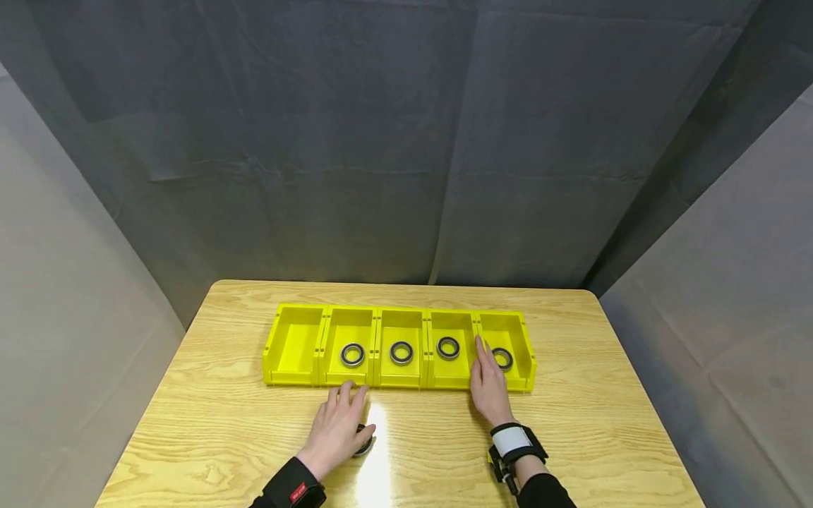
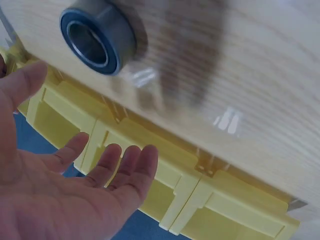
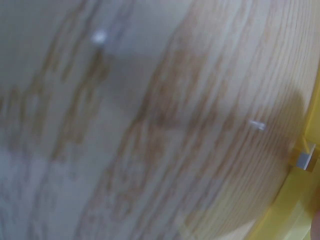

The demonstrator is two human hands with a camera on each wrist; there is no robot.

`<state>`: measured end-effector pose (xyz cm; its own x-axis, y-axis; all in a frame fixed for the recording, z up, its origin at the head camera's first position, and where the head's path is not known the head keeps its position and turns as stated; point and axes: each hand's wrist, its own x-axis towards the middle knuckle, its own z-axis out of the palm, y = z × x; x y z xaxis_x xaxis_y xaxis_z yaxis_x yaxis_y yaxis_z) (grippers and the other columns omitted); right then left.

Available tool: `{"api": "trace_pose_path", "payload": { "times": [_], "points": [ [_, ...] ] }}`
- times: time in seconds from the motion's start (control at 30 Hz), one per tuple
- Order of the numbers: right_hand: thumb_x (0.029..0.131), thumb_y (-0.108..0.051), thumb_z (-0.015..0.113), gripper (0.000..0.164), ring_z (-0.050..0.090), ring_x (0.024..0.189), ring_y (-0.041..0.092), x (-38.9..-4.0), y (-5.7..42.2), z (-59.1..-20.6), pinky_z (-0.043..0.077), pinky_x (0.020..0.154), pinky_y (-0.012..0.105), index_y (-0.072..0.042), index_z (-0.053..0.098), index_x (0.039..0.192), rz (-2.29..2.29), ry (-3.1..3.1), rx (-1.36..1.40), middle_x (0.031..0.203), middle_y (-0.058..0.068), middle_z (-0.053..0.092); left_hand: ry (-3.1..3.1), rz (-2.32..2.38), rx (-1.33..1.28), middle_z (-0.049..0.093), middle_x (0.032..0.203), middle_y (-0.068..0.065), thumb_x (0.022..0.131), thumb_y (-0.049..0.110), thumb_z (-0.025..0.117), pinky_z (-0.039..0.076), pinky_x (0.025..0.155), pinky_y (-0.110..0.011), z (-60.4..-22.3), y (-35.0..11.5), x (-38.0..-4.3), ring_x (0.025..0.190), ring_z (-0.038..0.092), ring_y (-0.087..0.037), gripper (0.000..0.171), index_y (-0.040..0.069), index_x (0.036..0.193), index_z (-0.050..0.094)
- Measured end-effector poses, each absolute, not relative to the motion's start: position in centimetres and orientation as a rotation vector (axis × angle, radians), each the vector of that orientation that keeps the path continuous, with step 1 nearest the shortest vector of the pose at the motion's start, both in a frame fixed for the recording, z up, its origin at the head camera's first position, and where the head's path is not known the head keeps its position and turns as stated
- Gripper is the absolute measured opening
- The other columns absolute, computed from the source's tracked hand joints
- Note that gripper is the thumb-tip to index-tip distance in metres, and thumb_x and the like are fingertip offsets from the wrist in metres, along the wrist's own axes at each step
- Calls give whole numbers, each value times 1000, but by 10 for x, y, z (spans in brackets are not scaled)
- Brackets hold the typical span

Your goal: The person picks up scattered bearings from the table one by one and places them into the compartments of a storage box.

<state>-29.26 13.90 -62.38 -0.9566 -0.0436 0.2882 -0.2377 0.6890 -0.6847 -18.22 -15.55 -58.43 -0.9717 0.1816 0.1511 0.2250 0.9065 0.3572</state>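
Note:
My left hand hovers over the table in front of the yellow bins, fingers spread and loosely bent. Below it a ball bearing lies partly hidden. In the left wrist view this bearing sits on the wood, apart from the fingertips. My right hand reaches over the front of the yellow bin row with straight fingers, near the divider left of the rightmost bin. Its fingers partly cover the bearing in that bin. The right wrist view has only a sliver of fingertip at its edge.
More bearings lie singly in the middle bins, such as one bearing in the center and another bearing left of it. The leftmost bin holds none. Wooden table surrounds the row, with a dark curtain behind.

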Motion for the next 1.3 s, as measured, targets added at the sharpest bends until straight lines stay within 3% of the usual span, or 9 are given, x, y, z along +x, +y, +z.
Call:
{"api": "trace_pose_path", "payload": {
  "times": [0.33, 0.57, 0.73, 1.3],
  "points": [
    [106, -9, 40, 51, 37, 145, 46, -293, 139, -623, 34, 117, 61, -4, 33, 157, 1127, -2661, 221, 158, 27, 37, -3021, -522, -349, 58, 122, -20, 72, 35, 89, 52, 73, -50, -590, -152, -174, 106, 58, -39, 68, 4, 127, 62],
    [106, -7, 40, 52, 36, 146, 46, -293, 138, -621, 33, 117, 60, -3, 32, 157, 1139, -2667, 217, 158, 27, 37, -3051, -502, -354, 51, 105, -11, 68, 25, 86, 40, 57, -34, -592, -151, -170, 90, 50, -26, 54, 7, 113, 63],
    [106, -8, 40, 52, 35, 146, 46, -293, 139, -622, 33, 117, 61, -4, 32, 157, 1145, -2670, 218, 158, 27, 36, -3033, -499, -386, 46, 98, -8, 66, 19, 85, 35, 52, -28, -595, -150, -168, 84, 44, -23, 44, 10, 102, 60],
    [106, -7, 40, 52, 35, 146, 46, -293, 139, -621, 33, 117, 61, -4, 31, 157, 1144, -2672, 220, 159, 27, 36, -3096, -641, -413, 45, 96, -9, 68, 4, 84, 43, 49, -27, -596, -145, -166, 82, 43, -23, 41, 10, 99, 58]
  ]
}}
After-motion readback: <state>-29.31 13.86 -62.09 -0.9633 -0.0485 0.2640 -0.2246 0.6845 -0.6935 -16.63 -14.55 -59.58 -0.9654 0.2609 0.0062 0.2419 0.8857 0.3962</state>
